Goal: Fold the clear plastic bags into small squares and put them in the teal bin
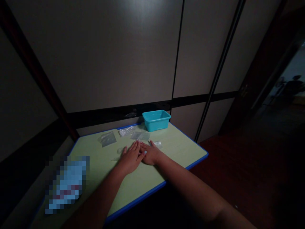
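Observation:
My left hand (131,158) lies flat on the table, palm down with its fingers spread. Beside it, touching at the fingers, my right hand (150,153) also rests palm down, its thumb apart. Clear plastic (119,151) shows at the left hand's edge, and another clear piece (157,145) lies just beyond the right hand. Behind the hands is a flat translucent bag (140,135), with a crumpled clear bag (126,131) next to it. More flat translucent bags (108,139) lie to the left. Whatever is beneath the palms is hidden.
The light green table (181,147) has a blue edge. A turquoise basket (157,124) stands at its back, near the panelled wall (124,63). A pixelated blue item (69,181) lies at the front left. A doorway opens at the far right.

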A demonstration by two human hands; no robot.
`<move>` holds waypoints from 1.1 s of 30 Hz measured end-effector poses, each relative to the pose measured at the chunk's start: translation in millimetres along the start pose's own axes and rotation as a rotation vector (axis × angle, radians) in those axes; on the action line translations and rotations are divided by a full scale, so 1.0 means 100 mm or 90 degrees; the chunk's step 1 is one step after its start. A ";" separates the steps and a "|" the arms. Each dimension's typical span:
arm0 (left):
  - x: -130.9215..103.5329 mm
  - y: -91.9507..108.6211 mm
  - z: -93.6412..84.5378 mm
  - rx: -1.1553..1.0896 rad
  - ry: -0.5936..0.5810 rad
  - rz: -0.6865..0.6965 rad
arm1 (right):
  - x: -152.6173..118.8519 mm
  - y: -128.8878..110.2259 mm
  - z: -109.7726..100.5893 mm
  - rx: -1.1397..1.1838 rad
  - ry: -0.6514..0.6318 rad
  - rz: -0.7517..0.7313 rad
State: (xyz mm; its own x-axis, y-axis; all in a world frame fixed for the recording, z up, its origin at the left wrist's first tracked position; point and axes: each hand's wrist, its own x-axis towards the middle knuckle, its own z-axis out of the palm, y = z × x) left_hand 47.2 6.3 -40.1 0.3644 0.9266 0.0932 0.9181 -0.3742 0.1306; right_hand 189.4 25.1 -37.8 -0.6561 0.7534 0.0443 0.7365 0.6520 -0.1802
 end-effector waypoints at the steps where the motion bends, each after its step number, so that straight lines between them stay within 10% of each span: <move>1: 0.00 -0.01 0.02 -0.011 -0.007 -0.004 | 0.00 0.00 0.00 0.001 0.001 0.002; 33: -0.10 -0.05 0.11 0.068 -0.049 -0.038 | -0.19 0.47 -0.06 0.001 -0.039 0.328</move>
State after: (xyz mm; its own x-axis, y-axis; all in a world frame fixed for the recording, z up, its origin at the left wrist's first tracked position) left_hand 40.8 -0.2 -52.2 0.3152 0.9489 0.0120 0.9485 -0.3155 0.0281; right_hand 237.6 41.8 -40.9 -0.2165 0.9702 -0.1084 0.9664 0.1973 -0.1647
